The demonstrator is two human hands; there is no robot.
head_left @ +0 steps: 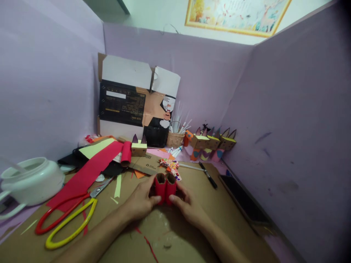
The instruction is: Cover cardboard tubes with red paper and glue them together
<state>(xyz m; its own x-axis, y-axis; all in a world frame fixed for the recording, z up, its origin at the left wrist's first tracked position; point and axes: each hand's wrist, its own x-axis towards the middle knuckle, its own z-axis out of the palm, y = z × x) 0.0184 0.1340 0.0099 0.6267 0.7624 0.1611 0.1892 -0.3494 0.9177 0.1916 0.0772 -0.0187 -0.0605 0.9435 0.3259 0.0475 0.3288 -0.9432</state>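
Two short cardboard tubes wrapped in red paper stand upright side by side in the middle of the cardboard sheet (197, 219). My left hand (141, 197) is closed around the left red tube (160, 188), its thumb on the front. On the other side, my right hand (189, 204) grips the right red tube (171, 188) the same way. The tubes appear to touch, and their open brown tops face up toward me. Just behind them lies a colourful dotted paper piece (170, 166).
Red-and-yellow scissors (91, 197) lie at left, near a white pot (33, 180) and a red paper strip (90, 171). Behind are another red tube (126, 153), a cat-eared box (139, 148) and a flattened carton (123, 102). A black marker (208, 176) and a dark tablet-like slab (244, 199) lie right.
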